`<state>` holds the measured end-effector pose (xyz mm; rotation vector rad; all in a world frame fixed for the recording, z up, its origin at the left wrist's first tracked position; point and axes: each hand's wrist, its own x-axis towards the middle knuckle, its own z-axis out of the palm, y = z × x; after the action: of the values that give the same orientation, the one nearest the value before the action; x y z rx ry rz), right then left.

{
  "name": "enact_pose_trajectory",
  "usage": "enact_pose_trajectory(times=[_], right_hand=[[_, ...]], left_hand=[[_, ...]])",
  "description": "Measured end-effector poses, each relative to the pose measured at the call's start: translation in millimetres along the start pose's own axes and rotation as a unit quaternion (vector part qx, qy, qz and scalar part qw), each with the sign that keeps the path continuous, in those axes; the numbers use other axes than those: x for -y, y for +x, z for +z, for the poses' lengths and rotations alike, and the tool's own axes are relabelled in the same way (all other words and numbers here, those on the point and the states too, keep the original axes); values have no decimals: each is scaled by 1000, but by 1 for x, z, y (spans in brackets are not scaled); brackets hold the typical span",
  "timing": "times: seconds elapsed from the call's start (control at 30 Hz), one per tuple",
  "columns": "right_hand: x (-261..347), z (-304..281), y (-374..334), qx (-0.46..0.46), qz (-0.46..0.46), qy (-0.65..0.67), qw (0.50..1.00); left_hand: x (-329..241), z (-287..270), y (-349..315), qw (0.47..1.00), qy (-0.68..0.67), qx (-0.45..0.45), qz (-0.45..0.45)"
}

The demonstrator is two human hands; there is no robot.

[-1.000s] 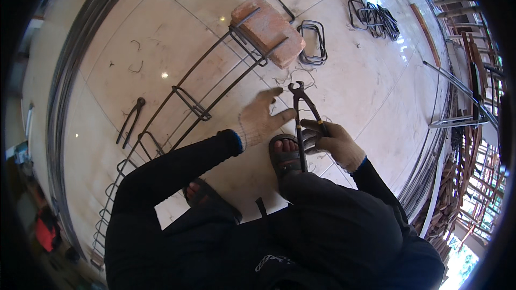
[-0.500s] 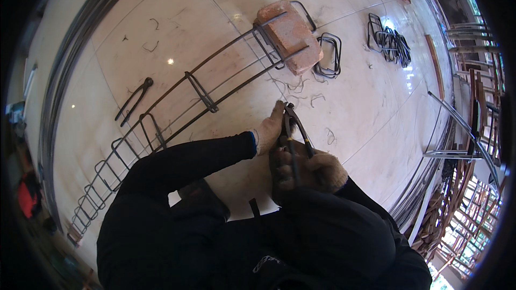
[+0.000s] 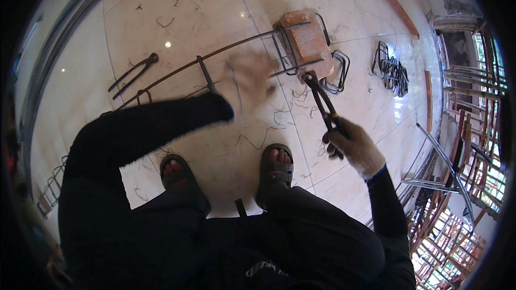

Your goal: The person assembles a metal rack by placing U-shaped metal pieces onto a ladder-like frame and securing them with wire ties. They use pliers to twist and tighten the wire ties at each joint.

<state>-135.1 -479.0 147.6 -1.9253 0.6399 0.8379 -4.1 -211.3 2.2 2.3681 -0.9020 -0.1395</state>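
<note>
Gloved, my right hand (image 3: 352,147) is closed round the handles of dark pincers (image 3: 322,102). The pincers' jaws reach the near edge of a reddish brick (image 3: 306,40). My left hand (image 3: 250,75), also gloved, is smeared by motion over the long rebar cage (image 3: 177,73), so its fingers cannot be made out. The cage's rod ends lie across the brick, and square stirrups (image 3: 205,74) ring its rods. My left forearm hides part of the cage.
A second pair of pincers (image 3: 134,75) lies left of the cage. Loose stirrups (image 3: 338,72) rest by the brick, and a stirrup pile (image 3: 391,70) lies farther right. Wire scraps (image 3: 250,142) litter the tiles near my sandalled feet. Long bars (image 3: 54,59) run along the left.
My hands have parted. The right hand has carried the pincers forward and right to the brick; the left has swung forward and left over the cage. My feet have come into view.
</note>
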Motion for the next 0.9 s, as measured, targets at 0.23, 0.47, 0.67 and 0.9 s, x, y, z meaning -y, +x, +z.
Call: enact_pose_trajectory(times=[0.23, 0.47, 0.67, 0.9], right_hand=[[121, -6, 64, 4, -90, -401, 911], [174, 2, 96, -32, -207, -643, 736], [214, 30, 106, 136, 43, -739, 658], [164, 19, 120, 124, 13, -740, 661]], left_hand=[[87, -3, 81, 969, 122, 135, -165], [120, 2, 80, 988, -58, 133, -61], [115, 10, 76, 992, -23, 117, -51], [99, -3, 76, 994, -33, 104, -7]])
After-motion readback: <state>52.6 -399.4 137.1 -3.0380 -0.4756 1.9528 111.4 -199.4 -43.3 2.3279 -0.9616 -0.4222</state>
